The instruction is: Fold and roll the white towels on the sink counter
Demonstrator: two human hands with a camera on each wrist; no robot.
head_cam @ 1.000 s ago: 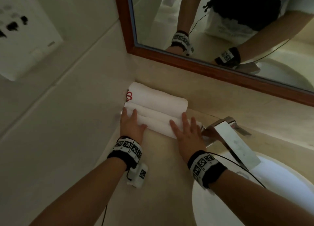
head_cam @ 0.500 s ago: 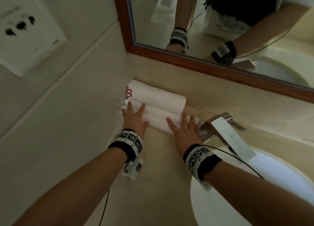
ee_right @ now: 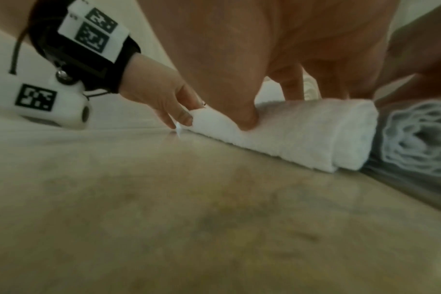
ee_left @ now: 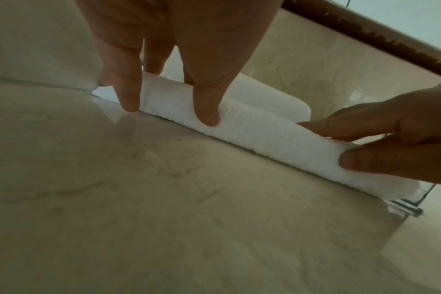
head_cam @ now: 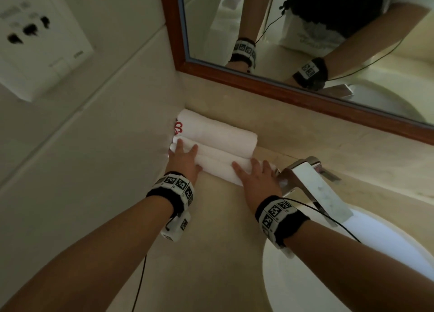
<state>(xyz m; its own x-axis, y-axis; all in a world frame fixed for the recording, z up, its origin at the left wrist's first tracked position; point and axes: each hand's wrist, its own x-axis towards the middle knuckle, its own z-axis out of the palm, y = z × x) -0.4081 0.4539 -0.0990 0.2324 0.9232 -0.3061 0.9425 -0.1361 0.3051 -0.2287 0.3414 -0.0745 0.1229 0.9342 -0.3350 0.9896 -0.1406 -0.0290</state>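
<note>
Three rolled white towels lie side by side in the counter's back left corner. The back roll (head_cam: 218, 131) shows red stitching at its left end, and a middle roll (head_cam: 225, 153) lies against it. The front roll (head_cam: 218, 169) (ee_left: 264, 137) (ee_right: 302, 131) lies under both hands. My left hand (head_cam: 183, 159) (ee_left: 204, 99) presses its left end with straight fingers. My right hand (head_cam: 256, 180) (ee_right: 247, 117) lies flat on its right end, with the thumb against the front face. Its right end sits close to the faucet.
A chrome faucet (head_cam: 312, 182) stands just right of the towels, over a white basin (head_cam: 375, 264). A wood-framed mirror (head_cam: 305, 41) hangs above the backsplash. The tiled left wall carries a white socket plate (head_cam: 35, 41). Beige counter (head_cam: 211, 241) stretches toward me.
Both hands have slid a little farther onto the front roll, which now lies tighter against the middle roll. The other rolls have not moved.
</note>
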